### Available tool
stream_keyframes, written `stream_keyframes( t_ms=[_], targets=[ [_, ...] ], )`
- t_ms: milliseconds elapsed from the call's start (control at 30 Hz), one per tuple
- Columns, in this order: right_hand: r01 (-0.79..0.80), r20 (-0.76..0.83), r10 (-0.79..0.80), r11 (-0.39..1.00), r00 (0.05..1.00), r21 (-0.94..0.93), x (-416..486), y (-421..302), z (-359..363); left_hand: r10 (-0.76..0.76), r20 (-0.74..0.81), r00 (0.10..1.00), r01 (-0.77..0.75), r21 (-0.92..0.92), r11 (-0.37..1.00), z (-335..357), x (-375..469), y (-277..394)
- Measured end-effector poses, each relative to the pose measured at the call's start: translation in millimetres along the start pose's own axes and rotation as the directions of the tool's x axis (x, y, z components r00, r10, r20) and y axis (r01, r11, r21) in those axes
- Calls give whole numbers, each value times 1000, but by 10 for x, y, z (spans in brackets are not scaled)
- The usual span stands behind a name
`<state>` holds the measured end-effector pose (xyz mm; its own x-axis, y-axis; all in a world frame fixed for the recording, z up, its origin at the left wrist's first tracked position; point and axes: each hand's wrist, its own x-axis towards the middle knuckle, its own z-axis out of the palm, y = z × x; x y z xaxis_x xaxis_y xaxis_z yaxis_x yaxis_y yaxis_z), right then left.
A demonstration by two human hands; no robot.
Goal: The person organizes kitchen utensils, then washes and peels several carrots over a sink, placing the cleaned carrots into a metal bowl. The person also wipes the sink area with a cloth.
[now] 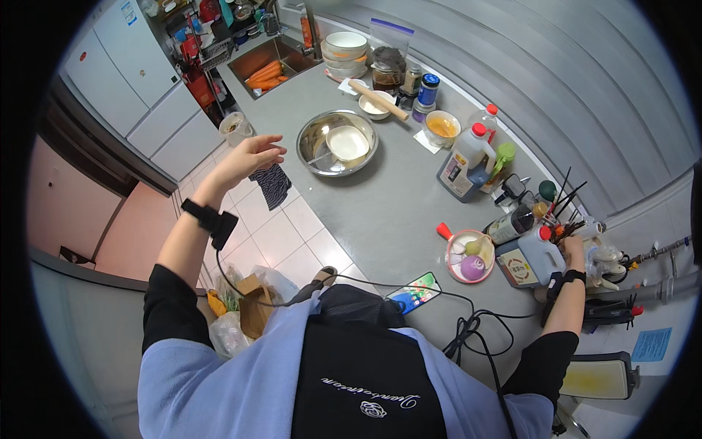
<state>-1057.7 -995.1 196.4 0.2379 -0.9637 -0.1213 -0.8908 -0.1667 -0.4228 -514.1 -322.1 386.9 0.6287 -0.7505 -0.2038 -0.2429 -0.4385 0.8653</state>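
Observation:
My left hand (255,156) is raised by the counter's left edge, empty, with its fingers loosely apart. To its right, a stainless steel mixing bowl (312,131) rests on the grey countertop (378,219), with a white bowl (350,144) inside it. My right hand (575,249) reaches to the far right, among chopsticks and utensils (565,230) behind a plastic jug with a red cap (529,260). Its fingers are mostly hidden, so a grip cannot be made out. A dark sauce bottle (510,224) leans beside that jug.
A red-handled dish (451,269) holds a purple onion (473,267) and other produce. A phone (414,293) and coiled black cable (469,329) lie near my body. Along the wall stand another jug (463,170), a bowl of orange liquid (441,127) and a rolling pin (378,100). Carrots (266,74) fill the sink.

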Motion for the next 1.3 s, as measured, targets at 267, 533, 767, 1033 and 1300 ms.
stream_keyframes(
  t_ms=[267, 533, 767, 1033, 1300],
  targets=[
    [32, -9, -31, 991, 999, 131, -685, -334, -444, 100, 162, 982, -164, 447, 880, 273, 1321, -1056],
    [259, 77, -271, 955, 959, 143, -2241, -1806, -765, -144, -39, 989, 142, 544, 827, 829, 2395, -1457],
    [268, 191, -296, 950, 936, 159, -3017, -2848, -466, -83, 74, 994, 46, 412, 910, 870, 3012, -1899],
    [417, 435, -420, 903, 796, 108, -3106, -3912, 333, -89, 165, 982, 65, 142, 988, 258, 2942, -1644],
    [758, 551, -722, 612, 418, 226, -2898, -5256, 1793, 91, 39, 995, -85, -146, 986, -515, 2086, -1547]
  ],
)
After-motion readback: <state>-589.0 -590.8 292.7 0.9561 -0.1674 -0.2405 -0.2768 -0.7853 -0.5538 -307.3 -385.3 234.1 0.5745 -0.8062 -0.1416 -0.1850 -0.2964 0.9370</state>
